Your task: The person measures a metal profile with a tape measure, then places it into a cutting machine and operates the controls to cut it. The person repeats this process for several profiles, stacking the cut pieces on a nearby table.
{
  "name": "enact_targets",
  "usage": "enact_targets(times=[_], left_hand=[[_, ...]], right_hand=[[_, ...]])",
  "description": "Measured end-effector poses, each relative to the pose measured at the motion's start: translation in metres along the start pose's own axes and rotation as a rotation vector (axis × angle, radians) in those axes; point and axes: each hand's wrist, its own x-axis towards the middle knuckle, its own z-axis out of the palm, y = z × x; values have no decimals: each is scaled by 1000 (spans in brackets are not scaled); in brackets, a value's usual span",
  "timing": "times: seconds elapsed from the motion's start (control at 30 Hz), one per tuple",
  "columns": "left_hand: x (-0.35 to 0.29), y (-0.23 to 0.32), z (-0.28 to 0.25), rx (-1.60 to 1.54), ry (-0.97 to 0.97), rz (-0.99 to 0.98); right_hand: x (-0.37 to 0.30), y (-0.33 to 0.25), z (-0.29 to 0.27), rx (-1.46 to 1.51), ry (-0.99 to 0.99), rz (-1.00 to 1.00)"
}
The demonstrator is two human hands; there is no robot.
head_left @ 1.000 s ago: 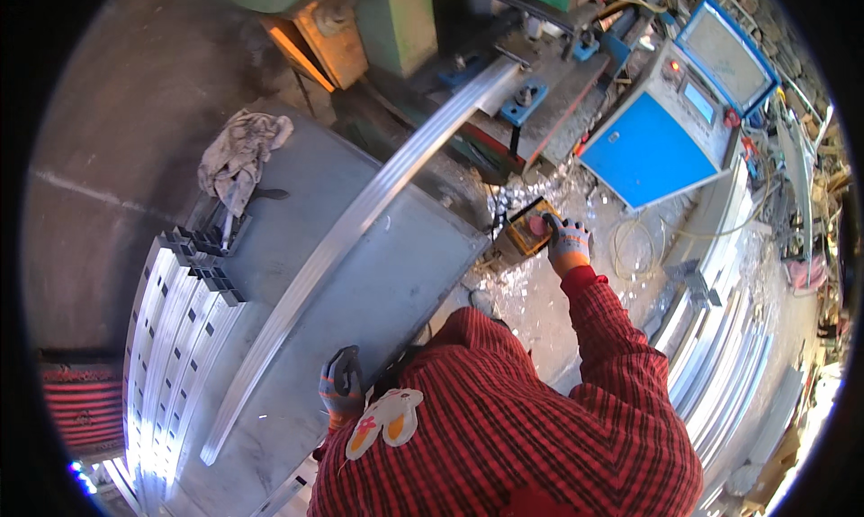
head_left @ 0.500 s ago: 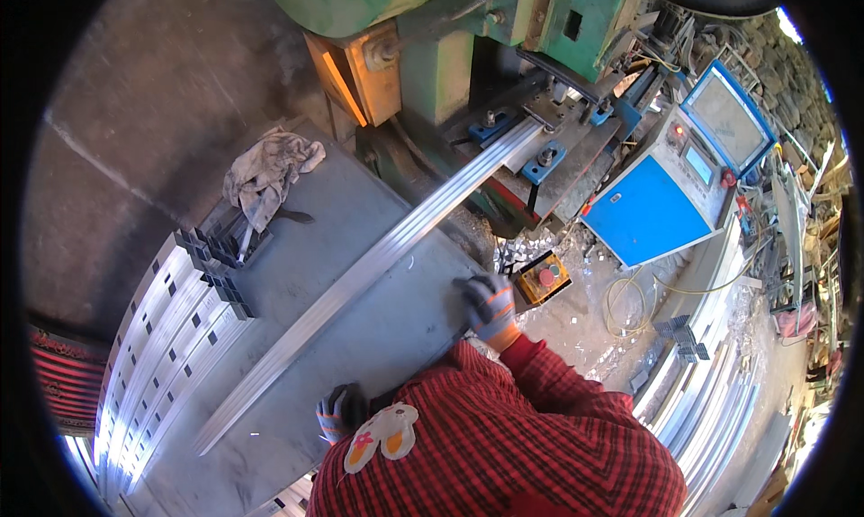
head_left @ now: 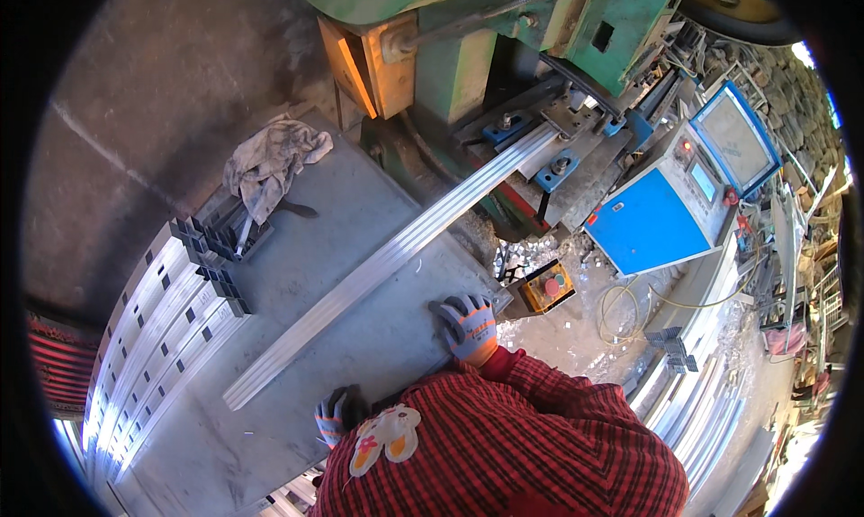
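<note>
A long ribbed aluminium profile (head_left: pixel 396 251) lies diagonally across the grey metal table (head_left: pixel 346 213), its far end inside the tooling of a green press (head_left: pixel 450 80). My right hand (head_left: pixel 471 331), in a grey, black and orange work glove, rests on the table near its right edge, fingers apart and nothing in them. My left hand (head_left: pixel 338 414), gloved alike, lies by the table's near edge close to my body, its dark fingers slightly apart. Neither hand touches the profile. Beside the right hand is a yellow control box (head_left: pixel 547 287) with a red button.
Several profiles with square holes (head_left: pixel 166 323) are stacked at the table's left. A crumpled rag (head_left: pixel 273 164) lies at the far left. Right of the press stands a blue control cabinet (head_left: pixel 650 218). More profiles (head_left: pixel 688 400) lie at the right, near metal scraps (head_left: pixel 531 251).
The profile has slid away from me, up and right toward the press. My right hand has moved left from beside the yellow control box onto the table. My left hand stays put.
</note>
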Motion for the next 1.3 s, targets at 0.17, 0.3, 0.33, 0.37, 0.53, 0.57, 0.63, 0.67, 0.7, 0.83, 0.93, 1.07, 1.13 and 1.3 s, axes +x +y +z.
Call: enact_targets(times=[0.17,0.3,0.33,0.37,0.53,0.57,0.63,0.67,0.7,0.83,0.93,1.07,1.13,1.3], left_hand=[[-5,-9,4,-17,-28,-2],[-9,-15,5,-19,-56,-14],[-9,-15,5,-20,-40,-9],[-10,-15,6,-21,-24,-5],[-4,-13,5,-38,-24,23],[-5,-14,6,-42,-29,24],[-10,-17,6,-38,-29,14],[-13,-19,7,-35,-27,8],[-13,-19,7,-36,-26,6],[-13,-20,7,-32,-50,0],[-12,-19,7,-46,-47,-1],[-10,-16,6,-34,-37,0],[-10,-16,6,-32,-38,4],[-8,-14,4,-15,-37,15]], right_hand=[[1,-1,-2,-1,-3,-1],[2,-3,-4,-12,-22,8],[2,-3,-4,-16,-27,10],[3,-3,-4,-16,-27,7],[1,-1,-2,-34,-12,1],[0,0,-2,-32,-10,4],[1,-1,-1,-22,-13,-1],[2,-2,-1,-25,1,-9],[2,-3,-1,-31,16,-12],[2,-3,-3,-29,34,-18],[2,-4,-4,-17,39,-20],[2,-4,-4,-14,23,-12],[2,-4,-3,-18,20,-7],[2,-4,-3,-13,10,3]])
